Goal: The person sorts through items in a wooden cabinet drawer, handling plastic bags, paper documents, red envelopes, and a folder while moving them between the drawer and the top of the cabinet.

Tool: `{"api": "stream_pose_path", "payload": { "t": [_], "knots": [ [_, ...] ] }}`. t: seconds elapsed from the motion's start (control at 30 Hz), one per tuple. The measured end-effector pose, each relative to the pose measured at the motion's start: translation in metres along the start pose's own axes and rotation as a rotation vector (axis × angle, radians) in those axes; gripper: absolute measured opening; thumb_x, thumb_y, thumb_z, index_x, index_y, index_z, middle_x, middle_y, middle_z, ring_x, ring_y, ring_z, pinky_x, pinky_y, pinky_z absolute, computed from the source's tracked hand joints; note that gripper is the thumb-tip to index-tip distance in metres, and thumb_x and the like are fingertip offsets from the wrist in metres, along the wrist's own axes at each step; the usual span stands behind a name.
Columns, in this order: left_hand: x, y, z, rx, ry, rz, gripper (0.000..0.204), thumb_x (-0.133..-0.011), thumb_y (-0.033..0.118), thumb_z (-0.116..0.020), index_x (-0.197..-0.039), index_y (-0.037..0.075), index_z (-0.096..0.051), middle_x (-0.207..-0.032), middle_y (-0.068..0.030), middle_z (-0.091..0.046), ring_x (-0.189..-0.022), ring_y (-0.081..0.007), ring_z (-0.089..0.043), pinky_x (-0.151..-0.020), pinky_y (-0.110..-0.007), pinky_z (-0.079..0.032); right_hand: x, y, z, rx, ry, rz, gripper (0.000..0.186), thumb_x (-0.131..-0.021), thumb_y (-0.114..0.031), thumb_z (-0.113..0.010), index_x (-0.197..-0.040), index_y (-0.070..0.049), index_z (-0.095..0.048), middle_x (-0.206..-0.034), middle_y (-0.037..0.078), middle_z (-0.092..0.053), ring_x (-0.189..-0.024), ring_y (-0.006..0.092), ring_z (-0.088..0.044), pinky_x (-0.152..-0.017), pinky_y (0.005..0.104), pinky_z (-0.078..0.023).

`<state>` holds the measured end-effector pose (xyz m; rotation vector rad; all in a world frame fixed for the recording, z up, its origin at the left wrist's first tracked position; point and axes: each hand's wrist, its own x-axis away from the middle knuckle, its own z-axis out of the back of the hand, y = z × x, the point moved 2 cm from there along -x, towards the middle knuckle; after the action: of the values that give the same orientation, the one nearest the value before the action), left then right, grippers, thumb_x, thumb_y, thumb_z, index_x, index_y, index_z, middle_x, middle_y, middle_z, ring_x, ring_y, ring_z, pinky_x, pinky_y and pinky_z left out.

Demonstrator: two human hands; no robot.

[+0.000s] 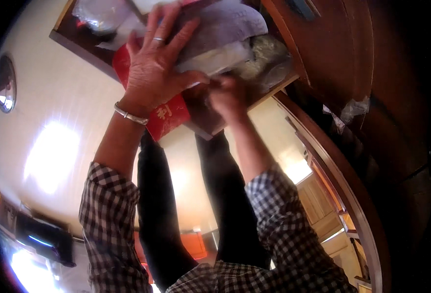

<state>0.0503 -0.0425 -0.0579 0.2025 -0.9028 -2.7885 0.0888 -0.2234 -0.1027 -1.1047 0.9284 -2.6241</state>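
Observation:
An open wooden drawer (86, 54) full of loose items lies under both hands. My left hand (152, 68) is spread wide over it, wearing a ring and a silver bangle. Beneath that palm and wrist lies a red paper packet (169, 117) with gold marks, its lower end sticking out past the drawer's front. My right hand (227, 95) is curled and a little blurred at the near edge of a whitish folded bundle (215, 57); what its fingers pinch cannot be made out. A pale lavender folded piece (230, 27), cloth or paper, lies on top of the bundle.
Clear plastic wrapping (100, 17) fills the drawer's far left, and a greenish plastic bag (269, 56) its right side. A dark wooden cabinet (337, 53) stands at the right, with crumpled plastic (355, 111) on it. My legs (230, 195) are below the drawer, above a shiny pale floor.

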Motion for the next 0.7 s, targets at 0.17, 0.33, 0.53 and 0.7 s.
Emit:
{"api": "stream_pose_path", "payload": {
  "t": [0.17,0.33,0.53,0.7],
  "knots": [
    [0.038,-0.019,0.018,-0.219,-0.018,0.058,0.069,-0.073,0.042,-0.068,-0.134,0.024,-0.042,-0.146,-0.0086,-0.027,-0.137,-0.0313,-0.019,-0.103,-0.060,-0.016,-0.011,0.017,0.018,-0.338,0.003,-0.179,0.012,-0.077,-0.010,-0.065,-0.085,-0.001,-0.066,-0.077,0.003,-0.065,-0.071,0.0088,-0.058,-0.066,0.0236,-0.046],
    [0.075,-0.015,0.013,-0.348,-0.053,0.313,0.062,-0.082,0.039,-0.060,-0.137,0.022,-0.037,-0.145,-0.0119,-0.029,-0.137,-0.0332,-0.020,-0.102,-0.065,-0.012,-0.023,0.041,0.033,0.053,0.009,0.044,0.018,-0.082,-0.020,-0.058,-0.087,-0.004,-0.065,-0.087,0.009,-0.067,-0.080,0.0201,-0.063,-0.075,0.0334,-0.047],
    [0.074,-0.002,-0.009,-0.427,-0.195,0.407,0.063,-0.087,0.042,-0.050,-0.141,0.015,-0.030,-0.148,-0.0141,-0.019,-0.139,-0.0315,-0.012,-0.104,-0.062,-0.004,0.024,-0.018,0.033,-0.315,0.086,-0.017,0.017,-0.082,-0.009,-0.064,-0.095,0.002,-0.064,-0.091,0.007,-0.066,-0.086,0.0114,-0.060,-0.078,0.0244,-0.047],
    [0.051,0.046,-0.047,-0.265,-0.168,0.460,0.072,-0.082,0.038,-0.054,-0.139,0.002,-0.028,-0.146,-0.0191,-0.019,-0.138,-0.0357,-0.011,-0.105,-0.060,-0.007,0.128,-0.015,0.049,0.116,0.011,-0.027,0.015,-0.085,-0.007,-0.061,-0.099,-0.002,-0.064,-0.096,0.009,-0.066,-0.087,0.0141,-0.061,-0.077,0.0252,-0.048]
  ]
}}
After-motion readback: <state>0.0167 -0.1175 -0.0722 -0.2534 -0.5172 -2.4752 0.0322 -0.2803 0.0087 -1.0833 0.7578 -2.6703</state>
